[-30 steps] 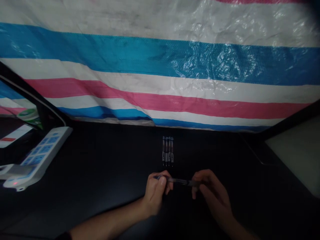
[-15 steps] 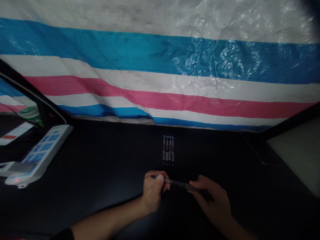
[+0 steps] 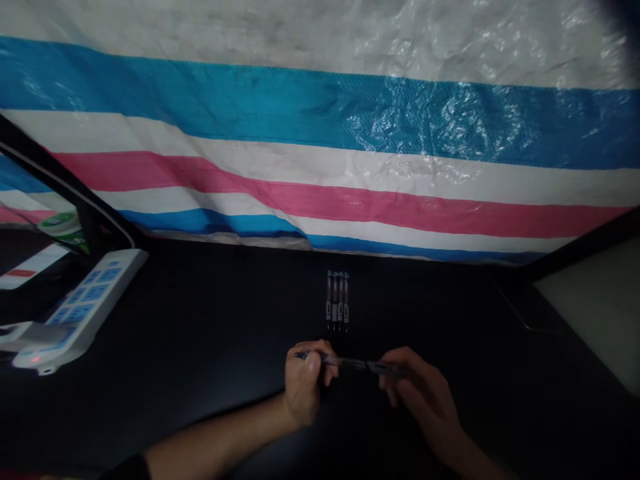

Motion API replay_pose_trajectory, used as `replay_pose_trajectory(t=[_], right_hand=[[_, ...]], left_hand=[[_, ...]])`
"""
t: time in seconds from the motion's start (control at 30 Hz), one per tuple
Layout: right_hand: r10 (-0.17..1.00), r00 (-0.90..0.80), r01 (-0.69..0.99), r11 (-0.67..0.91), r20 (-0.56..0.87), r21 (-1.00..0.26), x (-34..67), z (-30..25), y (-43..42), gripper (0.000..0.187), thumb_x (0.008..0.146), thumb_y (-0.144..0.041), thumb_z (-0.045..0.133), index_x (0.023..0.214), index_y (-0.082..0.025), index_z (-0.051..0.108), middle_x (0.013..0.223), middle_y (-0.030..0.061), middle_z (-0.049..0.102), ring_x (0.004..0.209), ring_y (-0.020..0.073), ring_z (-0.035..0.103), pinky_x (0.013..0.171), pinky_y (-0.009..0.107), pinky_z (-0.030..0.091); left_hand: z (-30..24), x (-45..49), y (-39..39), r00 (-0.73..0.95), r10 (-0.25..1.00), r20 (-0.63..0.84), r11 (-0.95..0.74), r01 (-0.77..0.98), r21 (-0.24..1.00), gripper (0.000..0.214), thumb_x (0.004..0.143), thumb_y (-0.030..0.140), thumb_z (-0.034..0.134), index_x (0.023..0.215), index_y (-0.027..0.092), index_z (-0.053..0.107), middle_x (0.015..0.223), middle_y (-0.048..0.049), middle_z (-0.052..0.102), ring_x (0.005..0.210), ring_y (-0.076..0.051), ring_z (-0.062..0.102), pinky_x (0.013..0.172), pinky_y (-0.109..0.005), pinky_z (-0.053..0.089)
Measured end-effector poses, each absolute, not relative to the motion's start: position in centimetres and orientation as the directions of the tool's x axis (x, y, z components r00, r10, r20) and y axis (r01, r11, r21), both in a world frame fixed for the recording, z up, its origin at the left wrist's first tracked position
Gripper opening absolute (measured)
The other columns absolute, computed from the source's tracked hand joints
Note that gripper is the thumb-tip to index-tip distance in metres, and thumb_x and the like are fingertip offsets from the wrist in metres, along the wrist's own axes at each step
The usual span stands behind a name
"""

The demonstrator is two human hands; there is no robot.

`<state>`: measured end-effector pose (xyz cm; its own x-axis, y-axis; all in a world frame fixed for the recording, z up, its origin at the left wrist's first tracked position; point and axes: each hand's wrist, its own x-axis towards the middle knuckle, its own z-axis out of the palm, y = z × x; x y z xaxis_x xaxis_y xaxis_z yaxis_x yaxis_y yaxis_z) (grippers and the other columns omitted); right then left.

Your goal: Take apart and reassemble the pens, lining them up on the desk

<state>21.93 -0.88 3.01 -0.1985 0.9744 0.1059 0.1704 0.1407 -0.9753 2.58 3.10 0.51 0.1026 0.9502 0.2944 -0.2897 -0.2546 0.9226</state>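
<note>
Between my two hands a slim clear-barrelled pen point(image 3: 353, 363) lies nearly level above the black table. My left hand point(image 3: 305, 385) is closed around its left part, thumb on top, with the dark end sticking out past the thumb. At the other end, the fingers of my right hand point(image 3: 423, 393) pinch the dark grip section; the far tip is hidden in the hand and in shadow. Just beyond the hands, several similar pens point(image 3: 337, 300) lie side by side on the table in a neat row, their dark pointed ends toward me.
A white power strip point(image 3: 83, 310) with a plug and a red light stands on the left of the black table point(image 3: 225, 307). Behind it is a green-lidded container point(image 3: 63, 227). A striped plastic sheet point(image 3: 320, 153) hangs along the back edge.
My right hand's fingers have shifted slightly on the pen, showing more of its dark grip section. My left hand has moved a little to the left. The row of pens is unchanged.
</note>
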Motion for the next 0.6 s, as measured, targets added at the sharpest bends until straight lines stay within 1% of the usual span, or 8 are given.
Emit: replay_pose_trajectory(t=[0.07, 0.13, 0.27, 0.3, 0.4, 0.43, 0.53, 0.6], right_hand=[[0.973, -0.217, 0.179, 0.12, 0.08, -0.976, 21.99, 2.92, -0.77, 0.05, 0.1, -0.05, 0.031, 0.073, -0.019, 0.06, 0.059, 0.0001, 0.053, 0.049, 0.0111, 0.048, 0.048, 0.023, 0.037], [0.983, -0.175, 0.21, 0.095, 0.058, -0.973, 22.0, 2.95, -0.69, 0.051, 0.1, -0.045, 0.034, 0.062, -0.018, 0.054, 0.054, -0.0014, 0.048, 0.047, 0.0101, 0.045, 0.047, 0.022, 0.034], [0.987, -0.115, 0.157, 0.13, 0.112, -0.979, 21.92, 3.1, -0.66, 0.023, 0.094, -0.041, 0.051, 0.089, -0.021, 0.059, 0.07, -0.0006, 0.056, 0.057, 0.0119, 0.051, 0.055, 0.024, 0.041], [0.984, -0.13, 0.147, 0.139, 0.12, -0.979, 21.9, 3.11, -0.68, 0.025, 0.095, -0.043, 0.049, 0.09, -0.02, 0.06, 0.07, -0.0002, 0.056, 0.058, 0.0122, 0.051, 0.056, 0.024, 0.042], [0.984, -0.161, 0.182, 0.104, 0.074, -0.978, 21.87, 3.0, -0.74, 0.046, 0.101, -0.042, 0.036, 0.067, -0.019, 0.056, 0.057, -0.0012, 0.049, 0.051, 0.011, 0.046, 0.051, 0.024, 0.036], [0.987, -0.15, 0.188, 0.087, 0.059, -0.978, 21.87, 2.97, -0.76, 0.046, 0.101, -0.041, 0.036, 0.065, -0.019, 0.054, 0.056, -0.0015, 0.048, 0.051, 0.0107, 0.045, 0.05, 0.023, 0.035], [0.992, -0.116, 0.13, 0.071, 0.056, -0.989, 21.88, 2.97, -0.8, 0.027, 0.097, -0.041, 0.047, 0.083, -0.02, 0.057, 0.067, -0.0011, 0.054, 0.057, 0.0117, 0.049, 0.054, 0.024, 0.039], [0.988, -0.137, 0.106, 0.084, 0.069, -0.991, 21.88, 3.02, -0.77, 0.027, 0.098, -0.042, 0.045, 0.09, -0.02, 0.058, 0.071, -0.0003, 0.055, 0.059, 0.0122, 0.05, 0.057, 0.025, 0.041]], left_hand=[[0.41, 2.57, 3.08, 0.1, 0.954, 0.282, -0.241, -0.3, 0.923, 0.055, 0.093, 0.053, 0.041, 0.06, 0.014, 0.061, 0.044, 0.001, 0.044, 0.041, -0.01, 0.04, 0.043, -0.023, 0.029], [0.28, 2.53, 3.01, 0.104, 0.956, 0.275, -0.234, -0.301, 0.924, 0.054, 0.093, 0.053, 0.042, 0.06, 0.014, 0.061, 0.044, 0.001, 0.044, 0.041, -0.01, 0.04, 0.043, -0.023, 0.028], [0.1, 2.5, 2.93, 0.084, 0.955, 0.283, -0.246, -0.307, 0.919, 0.054, 0.093, 0.052, 0.042, 0.062, 0.013, 0.062, 0.045, 0.0003, 0.046, 0.042, -0.01, 0.041, 0.044, -0.023, 0.03], [0.12, 2.52, 2.95, 0.077, 0.956, 0.283, -0.246, -0.312, 0.918, 0.054, 0.093, 0.052, 0.042, 0.062, 0.013, 0.062, 0.045, 0.0003, 0.046, 0.041, -0.01, 0.041, 0.044, -0.023, 0.03], [0.33, 2.59, 3.07, 0.079, 0.958, 0.275, -0.237, -0.318, 0.918, 0.054, 0.093, 0.053, 0.043, 0.063, 0.013, 0.063, 0.044, 0.0005, 0.046, 0.041, -0.01, 0.04, 0.043, -0.023, 0.029], [0.41, 2.61, 3.11, 0.083, 0.958, 0.276, -0.237, -0.318, 0.918, 0.054, 0.093, 0.054, 0.043, 0.062, 0.013, 0.063, 0.044, 0.0005, 0.046, 0.041, -0.01, 0.04, 0.043, -0.023, 0.029], [0.5, 2.6, 3.18, 0.088, 0.954, 0.285, -0.245, -0.317, 0.916, 0.055, 0.093, 0.053, 0.042, 0.061, 0.014, 0.062, 0.044, 0.0007, 0.045, 0.041, -0.01, 0.04, 0.044, -0.023, 0.03], [0.38, 2.56, 3.16, 0.087, 0.955, 0.284, -0.244, -0.317, 0.917, 0.054, 0.094, 0.053, 0.041, 0.062, 0.014, 0.062, 0.044, 0.0007, 0.045, 0.042, -0.01, 0.041, 0.044, -0.024, 0.03]])
